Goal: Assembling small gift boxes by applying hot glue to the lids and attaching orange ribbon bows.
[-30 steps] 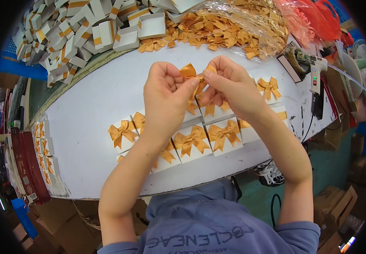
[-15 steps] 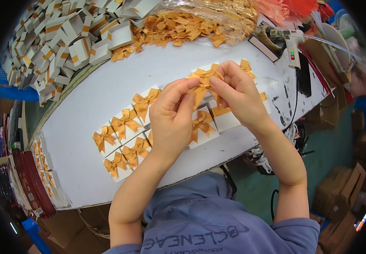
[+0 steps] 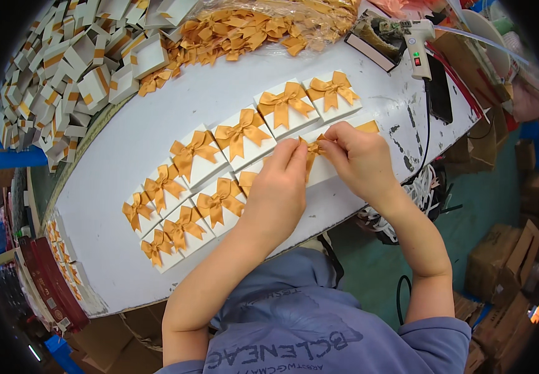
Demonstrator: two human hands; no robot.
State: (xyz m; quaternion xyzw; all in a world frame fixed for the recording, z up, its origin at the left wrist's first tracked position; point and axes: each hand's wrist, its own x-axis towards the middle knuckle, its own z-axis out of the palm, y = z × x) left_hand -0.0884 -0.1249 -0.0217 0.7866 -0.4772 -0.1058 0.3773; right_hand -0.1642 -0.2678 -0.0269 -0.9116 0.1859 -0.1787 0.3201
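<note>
Between my two hands is a gold ribbon bow (image 3: pixel 312 151), low over a white box (image 3: pixel 327 172) in the near row. My left hand (image 3: pixel 280 190) pinches the bow's left loop between closed fingertips. On the other side, my right hand (image 3: pixel 364 163) pinches the right loop with thumb and forefinger. Whether the bow touches the box I cannot tell, as my fingers cover part of both. Several white boxes stand in two rows, most topped with gold bows, such as the bowed box (image 3: pixel 244 138) behind my left hand. A plain gold band (image 3: pixel 367 127) shows beyond my right hand.
Open white boxes (image 3: pixel 70 75) with gold bands are heaped at the far left. Loose gold bows (image 3: pixel 238 31) spill from clear plastic at the back. A glue gun (image 3: pixel 418 50) with a cord rests at the back right, near a dark phone (image 3: pixel 439 90).
Both hands have lowered the bow from above the far row to the near row, uncovering bowed boxes behind. The whole view has shifted slightly.
</note>
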